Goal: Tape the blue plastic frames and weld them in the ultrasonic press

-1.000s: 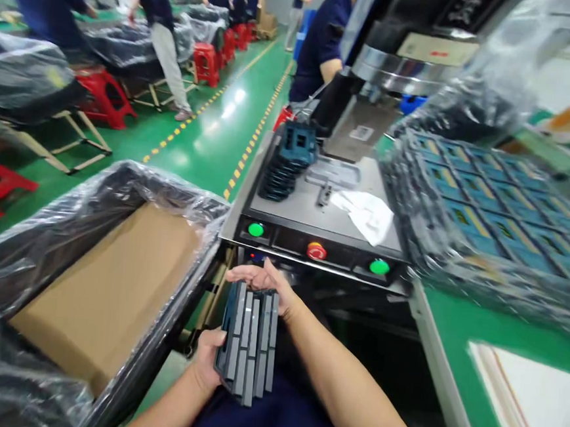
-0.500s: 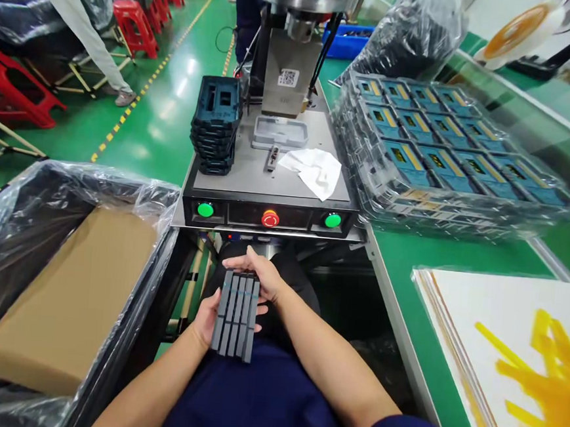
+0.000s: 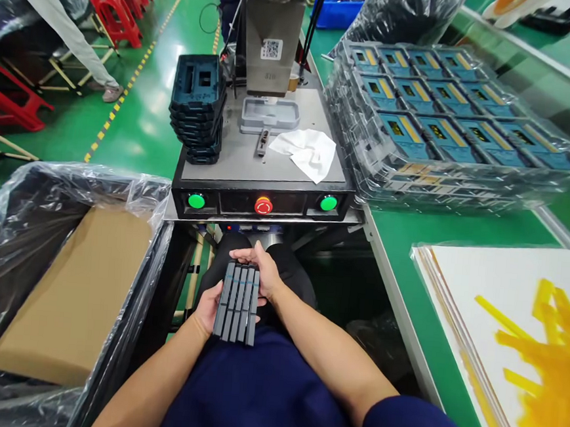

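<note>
Over my lap I hold a stack of dark grey plastic housings, seen edge-on, several pressed side by side. My left hand grips the stack's left side, its fingers partly hidden beneath. On the far and right side, my right hand wraps around it, fingertips showing past the edges. In front of me is a press machine, with a pale grey tray-like fixture under its head. More dark housings are piled on the left of its base, and a white cloth lies to the right.
Two green buttons flank a red stop button on the press front. Left is a plastic-lined box with cardboard. Right are stacked clear trays of blue parts and yellow strips on white sheets. A person's leg shows far left.
The camera view has tilted down and shifted slightly, so the press and trays sit higher in view. Both hands keep hold of the stack, which appears tilted a little differently.
</note>
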`<state>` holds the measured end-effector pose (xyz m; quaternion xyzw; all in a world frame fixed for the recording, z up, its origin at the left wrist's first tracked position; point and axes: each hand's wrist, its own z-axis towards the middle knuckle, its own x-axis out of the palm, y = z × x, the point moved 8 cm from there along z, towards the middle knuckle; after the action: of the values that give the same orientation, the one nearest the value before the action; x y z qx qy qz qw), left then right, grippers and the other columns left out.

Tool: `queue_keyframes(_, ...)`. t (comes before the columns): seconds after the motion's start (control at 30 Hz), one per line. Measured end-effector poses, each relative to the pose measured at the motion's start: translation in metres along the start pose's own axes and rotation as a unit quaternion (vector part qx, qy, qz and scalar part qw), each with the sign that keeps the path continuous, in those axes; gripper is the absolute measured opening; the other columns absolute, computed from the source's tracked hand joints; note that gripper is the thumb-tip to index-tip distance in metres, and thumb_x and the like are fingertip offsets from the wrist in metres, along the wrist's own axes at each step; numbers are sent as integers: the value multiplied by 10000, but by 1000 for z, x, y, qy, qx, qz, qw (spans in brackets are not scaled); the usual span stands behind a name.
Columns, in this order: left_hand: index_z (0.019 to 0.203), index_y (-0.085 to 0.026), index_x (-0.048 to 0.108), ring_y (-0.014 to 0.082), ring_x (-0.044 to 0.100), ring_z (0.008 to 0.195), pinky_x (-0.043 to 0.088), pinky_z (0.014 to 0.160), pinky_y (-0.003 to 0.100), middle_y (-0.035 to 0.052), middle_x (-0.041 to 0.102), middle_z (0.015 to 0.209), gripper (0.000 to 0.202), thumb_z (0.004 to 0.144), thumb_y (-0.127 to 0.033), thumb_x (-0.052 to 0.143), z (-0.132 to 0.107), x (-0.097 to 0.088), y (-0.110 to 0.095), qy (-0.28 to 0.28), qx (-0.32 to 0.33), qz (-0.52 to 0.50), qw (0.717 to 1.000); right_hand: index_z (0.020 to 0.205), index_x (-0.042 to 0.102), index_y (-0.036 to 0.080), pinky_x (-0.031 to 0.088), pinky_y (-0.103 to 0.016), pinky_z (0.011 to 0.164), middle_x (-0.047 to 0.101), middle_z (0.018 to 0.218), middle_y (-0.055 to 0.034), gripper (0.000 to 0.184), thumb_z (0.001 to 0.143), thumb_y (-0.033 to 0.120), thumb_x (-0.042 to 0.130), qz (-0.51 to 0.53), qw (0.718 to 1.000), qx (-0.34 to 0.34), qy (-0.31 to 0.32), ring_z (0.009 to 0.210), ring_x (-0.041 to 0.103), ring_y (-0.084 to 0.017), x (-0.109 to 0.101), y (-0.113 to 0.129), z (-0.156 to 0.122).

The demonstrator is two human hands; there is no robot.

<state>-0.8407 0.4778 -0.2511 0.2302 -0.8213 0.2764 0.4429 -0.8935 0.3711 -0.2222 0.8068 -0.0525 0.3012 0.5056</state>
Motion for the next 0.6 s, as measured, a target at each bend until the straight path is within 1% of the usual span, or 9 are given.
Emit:
queue_keyframes(0.13,1323,-86,460,424,286,1356,266,1033,637,209,491,1377,844,702,-653,522,-2,-3,-1,-26,2,10,1000,852,757,174,412,-372,882,727,950,-79,643,860,676,356,-42,999,-23,13,877,600,-209,1,1,2)
queue_keyframes(0.27,1298,-103,497,411,292,1358,262,1042,629,188,497,1379,764,738,-623,498,-3,-2,-3,-31,3,-7,999,859,761,168,419,-346,842,726,912,-72,638,872,660,354,-80,996,-27,22,844,590,-195,4,2,3)
queue_keyframes(0.37,1295,-97,510,407,286,1363,228,1057,637,185,499,1380,713,768,-576,485,-4,2,-2,4,1,-26,1000,838,760,153,432,-336,833,725,880,-76,638,859,667,382,-75,996,-18,37,816,603,-188,8,1,3)
queue_keyframes(0.47,1316,-78,489,410,275,1367,181,1068,647,204,474,1397,704,785,-540,478,-5,6,-2,48,2,-42,998,855,759,139,444,-333,831,721,819,-71,610,851,650,426,-56,996,9,69,786,618,-184,14,-2,3)
queue_keyframes(0.6,1341,-81,462,416,253,1374,152,1072,654,215,444,1417,727,775,-535,497,-6,8,-4,67,10,-37,997,927,748,141,447,-326,833,710,823,-59,579,845,637,460,-58,989,45,128,793,620,-177,21,-4,2)
